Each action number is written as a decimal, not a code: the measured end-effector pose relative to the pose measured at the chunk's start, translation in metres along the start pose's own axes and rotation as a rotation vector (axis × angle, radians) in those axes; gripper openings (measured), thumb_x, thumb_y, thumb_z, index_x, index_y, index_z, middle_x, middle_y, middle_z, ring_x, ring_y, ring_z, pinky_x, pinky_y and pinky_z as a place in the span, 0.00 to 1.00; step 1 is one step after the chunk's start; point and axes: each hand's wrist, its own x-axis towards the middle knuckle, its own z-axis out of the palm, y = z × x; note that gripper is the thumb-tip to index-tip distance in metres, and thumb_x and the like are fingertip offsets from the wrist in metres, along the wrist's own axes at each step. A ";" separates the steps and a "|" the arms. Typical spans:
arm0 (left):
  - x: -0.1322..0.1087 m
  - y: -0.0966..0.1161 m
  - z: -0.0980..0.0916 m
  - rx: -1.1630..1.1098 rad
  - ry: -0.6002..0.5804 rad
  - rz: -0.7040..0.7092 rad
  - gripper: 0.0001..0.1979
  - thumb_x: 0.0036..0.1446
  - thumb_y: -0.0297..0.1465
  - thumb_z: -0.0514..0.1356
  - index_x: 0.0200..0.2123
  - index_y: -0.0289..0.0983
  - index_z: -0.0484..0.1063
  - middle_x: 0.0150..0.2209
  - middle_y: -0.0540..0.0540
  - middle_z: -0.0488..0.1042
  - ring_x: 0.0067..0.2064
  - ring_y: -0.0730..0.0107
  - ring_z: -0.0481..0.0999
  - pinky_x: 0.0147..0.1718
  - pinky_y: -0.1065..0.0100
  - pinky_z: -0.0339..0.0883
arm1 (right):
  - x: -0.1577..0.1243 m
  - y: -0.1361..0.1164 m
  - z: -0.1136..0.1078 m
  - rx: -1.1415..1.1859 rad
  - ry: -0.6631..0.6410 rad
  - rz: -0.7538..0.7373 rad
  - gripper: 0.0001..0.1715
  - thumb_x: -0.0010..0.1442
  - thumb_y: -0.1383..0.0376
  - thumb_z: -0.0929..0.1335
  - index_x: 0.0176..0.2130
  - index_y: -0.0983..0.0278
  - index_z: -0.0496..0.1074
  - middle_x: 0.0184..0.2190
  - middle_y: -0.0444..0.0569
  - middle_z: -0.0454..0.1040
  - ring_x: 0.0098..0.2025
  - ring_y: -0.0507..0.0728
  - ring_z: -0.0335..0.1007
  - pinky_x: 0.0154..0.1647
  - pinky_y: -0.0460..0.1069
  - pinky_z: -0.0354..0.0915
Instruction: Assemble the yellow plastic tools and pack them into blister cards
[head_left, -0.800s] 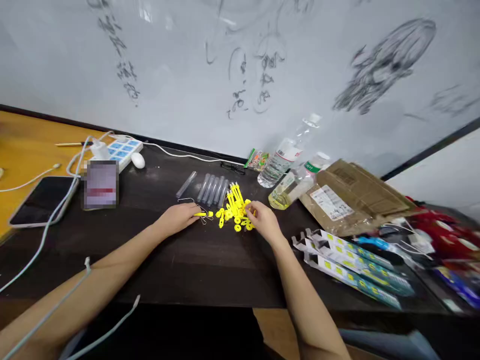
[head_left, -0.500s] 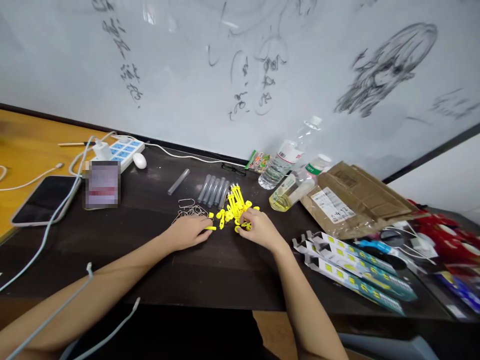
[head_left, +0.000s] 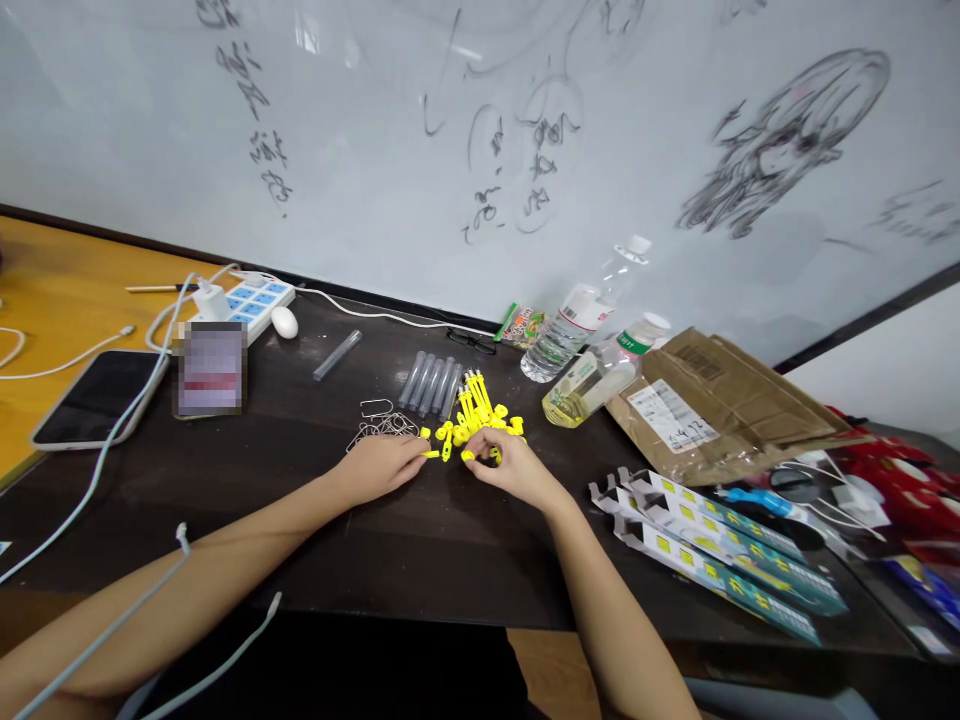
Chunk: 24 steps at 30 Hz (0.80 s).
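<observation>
A pile of small yellow plastic pieces lies on the dark table. My left hand is closed, pinching one yellow piece at its fingertips just left of the pile. My right hand is closed in a pinch on another yellow piece at the pile's near edge. Thin wire clips lie just beyond my left hand. A row of clear plastic tubes lies behind the pile, with a single tube further left.
Two clear bottles and a brown cardboard parcel lie at the right. Packaged items lie near the right front edge. A power strip, phone and cables are at the left. A whiteboard stands behind.
Both hands drew slightly nearer to me and closer together at the pile's front edge. The single tube now lies further from the row as the view shifted.
</observation>
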 end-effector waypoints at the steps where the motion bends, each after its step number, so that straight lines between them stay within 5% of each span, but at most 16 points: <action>1: 0.000 0.000 0.001 -0.006 0.012 -0.002 0.11 0.64 0.33 0.48 0.41 0.38 0.68 0.37 0.48 0.76 0.36 0.69 0.75 0.32 0.71 0.63 | 0.000 -0.002 0.003 0.076 0.001 -0.004 0.05 0.53 0.66 0.67 0.35 0.63 0.68 0.31 0.45 0.72 0.32 0.52 0.66 0.32 0.47 0.61; 10: -0.001 0.000 0.004 -0.008 0.039 0.078 0.12 0.64 0.33 0.48 0.43 0.40 0.70 0.37 0.49 0.75 0.34 0.71 0.75 0.27 0.75 0.61 | 0.002 -0.010 0.034 0.218 -0.005 -0.079 0.10 0.53 0.68 0.67 0.38 0.63 0.69 0.31 0.45 0.72 0.31 0.51 0.67 0.33 0.46 0.65; 24: -0.001 0.001 -0.002 -0.018 0.043 0.068 0.13 0.64 0.34 0.48 0.43 0.40 0.71 0.37 0.49 0.76 0.36 0.71 0.76 0.29 0.75 0.63 | 0.003 -0.005 0.038 0.322 0.090 -0.070 0.10 0.53 0.67 0.68 0.39 0.63 0.70 0.36 0.47 0.73 0.35 0.52 0.70 0.36 0.48 0.70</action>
